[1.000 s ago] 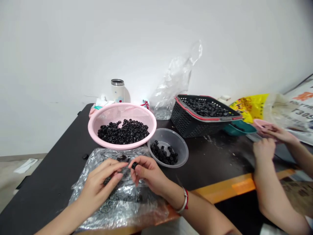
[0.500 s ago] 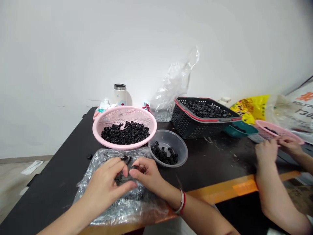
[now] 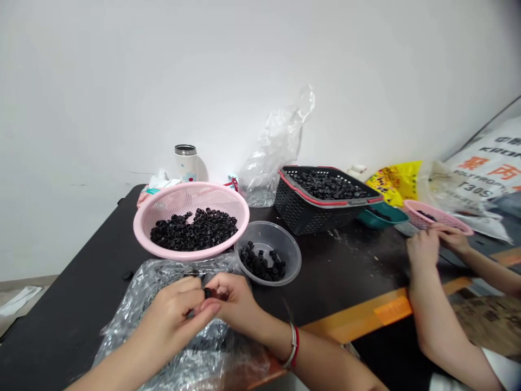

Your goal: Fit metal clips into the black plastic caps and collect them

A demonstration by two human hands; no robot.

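My left hand (image 3: 173, 309) and my right hand (image 3: 234, 301) meet over a clear plastic bag (image 3: 134, 304) lying on the dark table. Between their fingertips is a small black plastic part (image 3: 208, 293), gripped from both sides and mostly covered by the fingers. Just beyond the hands stands a pink mesh basket (image 3: 140, 233), with many black ring-like parts (image 3: 203, 228) in it. Right of that, touching or nearly touching it, a clear round bowl (image 3: 291, 266) holds a smaller pile of black parts (image 3: 260, 263).
A dark basket (image 3: 297, 214) with red-trimmed handles, full of black pieces, stands behind the bowl. Near the wall are a white cup (image 3: 187, 165) and an upright plastic bag (image 3: 268, 152). At the right, a co-worker's hands (image 3: 427, 247) are near another pink basket (image 3: 451, 221).
My left fingers have closed in and now touch the small black part at my right fingertips. The view has turned slightly right, so everything sits further left.
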